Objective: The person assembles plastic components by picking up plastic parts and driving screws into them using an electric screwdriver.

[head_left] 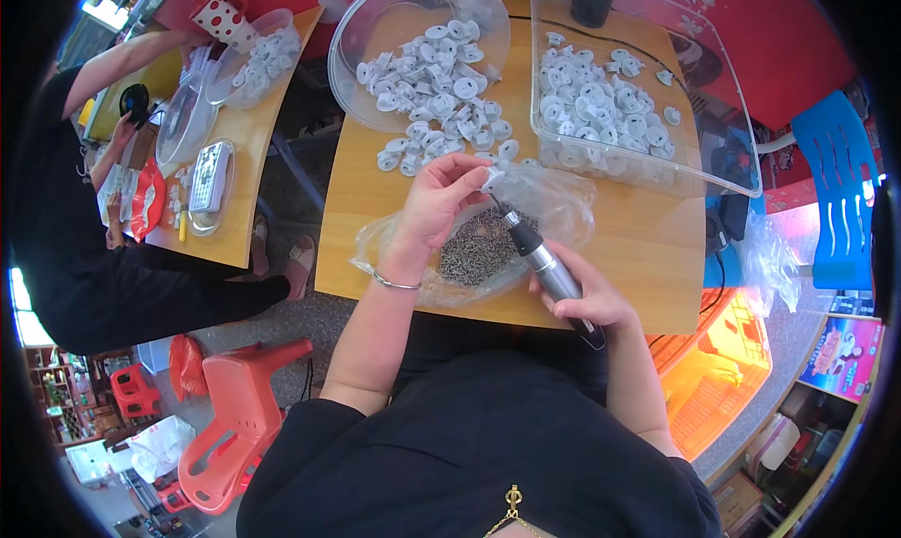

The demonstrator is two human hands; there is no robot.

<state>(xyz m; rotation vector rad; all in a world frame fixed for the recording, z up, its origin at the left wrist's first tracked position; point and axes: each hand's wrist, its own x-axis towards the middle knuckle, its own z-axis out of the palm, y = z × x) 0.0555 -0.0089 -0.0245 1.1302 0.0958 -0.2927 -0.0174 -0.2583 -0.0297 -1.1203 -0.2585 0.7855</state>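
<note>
My left hand [436, 198] pinches a small white plastic part [492, 179] between thumb and fingers, above the middle of the table. My right hand [593, 299] is wrapped round a silver and black electric screwdriver [554, 271]. Its bit points up and left and meets the white part, or nearly so; the exact contact is too small to tell. Beneath both hands an opened clear plastic bag [563, 200] lies on the wooden table [371, 196], holding a heap of small metal screws [477, 247].
Similar white parts [441, 78] spill from a tipped round clear tub [352, 31]. More fill a clear rectangular bin [648, 163] at the far right. An orange crate [718, 378] stands right of my lap. At left, another person [84, 219] works at a second table [235, 228].
</note>
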